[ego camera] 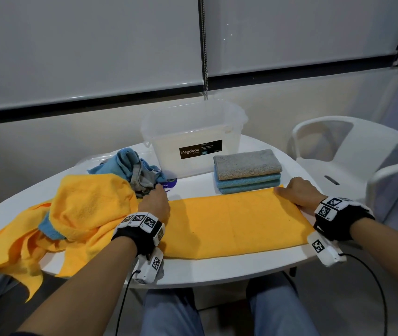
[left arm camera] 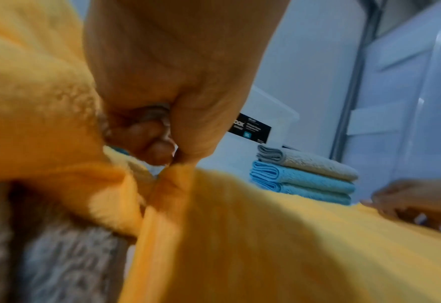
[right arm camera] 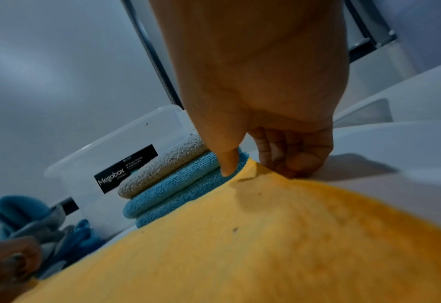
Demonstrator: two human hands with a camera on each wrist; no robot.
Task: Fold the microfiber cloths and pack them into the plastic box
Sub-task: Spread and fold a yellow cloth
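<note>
A yellow cloth (ego camera: 231,224) lies folded into a long strip across the white table (ego camera: 217,267). My left hand (ego camera: 155,202) pinches its far left corner (left arm camera: 172,170) between thumb and curled fingers. My right hand (ego camera: 294,192) pinches the far right corner (right arm camera: 255,170). Behind the strip stands a stack of folded cloths (ego camera: 247,170), one grey on two blue. The clear plastic box (ego camera: 193,139) with a black label stands open at the back.
A heap of unfolded yellow, blue and grey cloths (ego camera: 81,209) lies at the left, partly hanging over the table edge. A white plastic chair (ego camera: 353,154) stands at the right. A wall and window blinds lie behind the table.
</note>
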